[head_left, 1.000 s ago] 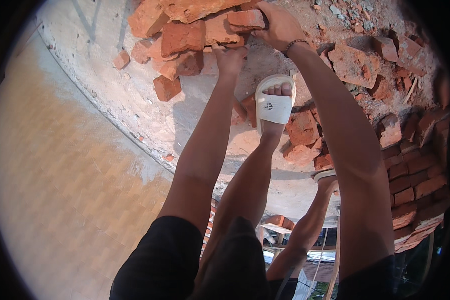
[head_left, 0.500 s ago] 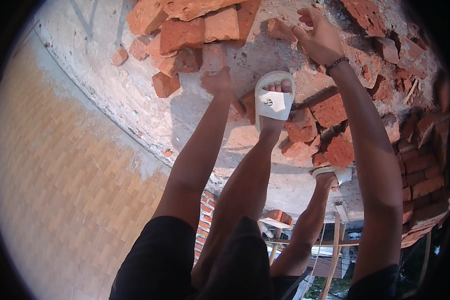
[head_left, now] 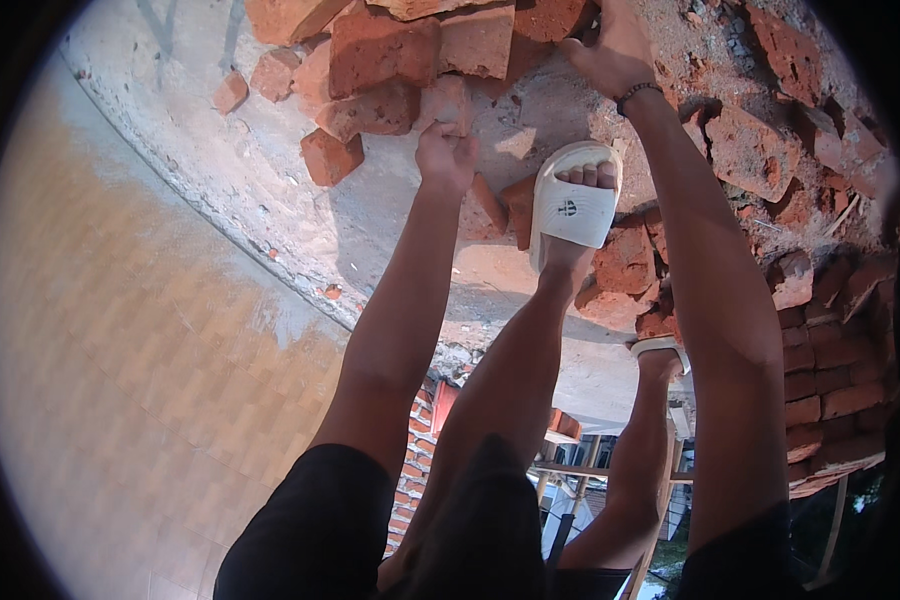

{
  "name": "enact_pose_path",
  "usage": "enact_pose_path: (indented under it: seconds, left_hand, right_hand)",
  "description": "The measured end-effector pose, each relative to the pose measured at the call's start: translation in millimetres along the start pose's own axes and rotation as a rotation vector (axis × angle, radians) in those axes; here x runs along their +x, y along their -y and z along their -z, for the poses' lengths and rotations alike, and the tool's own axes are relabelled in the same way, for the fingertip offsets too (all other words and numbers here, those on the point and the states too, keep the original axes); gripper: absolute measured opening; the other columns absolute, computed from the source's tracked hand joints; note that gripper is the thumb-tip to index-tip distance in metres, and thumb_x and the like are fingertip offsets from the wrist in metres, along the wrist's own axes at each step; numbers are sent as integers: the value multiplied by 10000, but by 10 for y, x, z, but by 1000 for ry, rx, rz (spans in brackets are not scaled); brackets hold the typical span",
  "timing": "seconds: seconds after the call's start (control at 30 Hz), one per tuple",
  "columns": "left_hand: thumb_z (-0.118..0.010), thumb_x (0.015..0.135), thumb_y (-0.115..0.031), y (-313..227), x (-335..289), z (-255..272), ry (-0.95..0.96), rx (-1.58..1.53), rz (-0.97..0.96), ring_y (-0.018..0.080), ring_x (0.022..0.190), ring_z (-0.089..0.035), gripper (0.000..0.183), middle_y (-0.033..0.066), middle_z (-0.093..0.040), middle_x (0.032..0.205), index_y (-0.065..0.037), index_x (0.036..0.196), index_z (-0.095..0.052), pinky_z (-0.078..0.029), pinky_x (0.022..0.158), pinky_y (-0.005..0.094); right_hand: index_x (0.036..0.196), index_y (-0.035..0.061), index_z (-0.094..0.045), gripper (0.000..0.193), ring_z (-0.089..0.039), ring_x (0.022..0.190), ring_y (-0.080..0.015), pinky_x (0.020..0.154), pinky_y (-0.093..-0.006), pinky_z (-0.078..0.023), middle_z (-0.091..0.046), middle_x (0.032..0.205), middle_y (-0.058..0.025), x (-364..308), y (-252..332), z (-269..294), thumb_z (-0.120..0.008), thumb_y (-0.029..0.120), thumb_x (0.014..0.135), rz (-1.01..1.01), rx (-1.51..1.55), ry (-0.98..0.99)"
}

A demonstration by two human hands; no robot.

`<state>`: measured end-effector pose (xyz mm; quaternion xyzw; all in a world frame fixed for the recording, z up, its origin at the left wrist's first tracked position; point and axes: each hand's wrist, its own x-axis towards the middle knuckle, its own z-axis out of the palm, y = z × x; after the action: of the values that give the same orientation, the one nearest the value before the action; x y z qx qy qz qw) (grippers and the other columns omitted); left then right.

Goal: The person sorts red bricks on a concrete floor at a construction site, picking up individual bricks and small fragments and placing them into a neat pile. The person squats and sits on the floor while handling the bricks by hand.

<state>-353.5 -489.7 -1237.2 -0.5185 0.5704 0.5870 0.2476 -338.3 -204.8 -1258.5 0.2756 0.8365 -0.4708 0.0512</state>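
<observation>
Two hands (head_left: 448, 155) (head_left: 610, 50), brick rubble (head_left: 380, 70), seemingly concrete ledge (head_left: 300, 220)

Your right hand (head_left: 615, 50) fingers run off the top edge among bricks (head_left: 390, 60); your left hand (head_left: 446, 152) fingers curl under, grip untellable.

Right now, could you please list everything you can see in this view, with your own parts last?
Loose bricks: a heap, red, top centre.
Brick piece: one, pale red, at the left hand.
Rubble bricks: many, red, right side.
Concrete ledge: one, grey, under the bricks.
Tiled surface: one, tan, left.
Slippers: two, white, on the feet.
Left hand: closed on the brick piece.
Right hand: open, on the heap; dark wristband.
</observation>
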Motion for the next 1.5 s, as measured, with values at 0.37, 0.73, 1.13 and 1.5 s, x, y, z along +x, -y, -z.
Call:
enact_pose_path:
  seconds: [0.37, 0.73, 1.13, 1.5]
  left_hand:
    - [-579, 952, -483, -8, 235, -72, -53, -216, -39, 206, 1152, -531, 533, 61, -544, 1359, -175, 1385, -547, -358, 1037, 418]
    - [-519, 965, 40, -614, 766, 919, -95, 215, -608, 222, 1291, -563, 510, 93, -580, 1439, -19, 1471, -494, -436, 1081, 317]
    - [-582, 908, 56, 474, 104, 980, -68, 545, -462, 281, 1200, -665, 378, 184, -656, 1307, 35, 1286, -601, -517, 1032, 350]
    - [-736, 908, -293, 1032, -395, 722, 273, 1219, -548, 405, 1332, -571, 450, 237, -669, 1324, -89, 1308, -700, -470, 1112, 484]
  right_hand:
    - [1474, 72, -534, 819, -528, 1370, -369, 1167, -521, -404, -589, 1430, -197, -972, -508, 115, -858, 323, 765, 3, 14, 46]
    - [1677, 135, -202, 1274, -333, 1532, -404, 1261, -518, -298, -349, 1653, -192, -347, -149, 53, -953, 312, 662, 295, -590, 281]
    - [1506, 35, -427, 1058, -482, 1387, -352, 1116, -522, -438, -514, 1457, -133, -466, 637, 632, -902, 428, 647, 230, -954, 422]
    - [1452, -129, -429, 1087, -473, 1374, -449, 1162, -488, -411, -489, 1460, -288, -1811, 230, 2845, -877, 489, 677, -416, -720, 397]
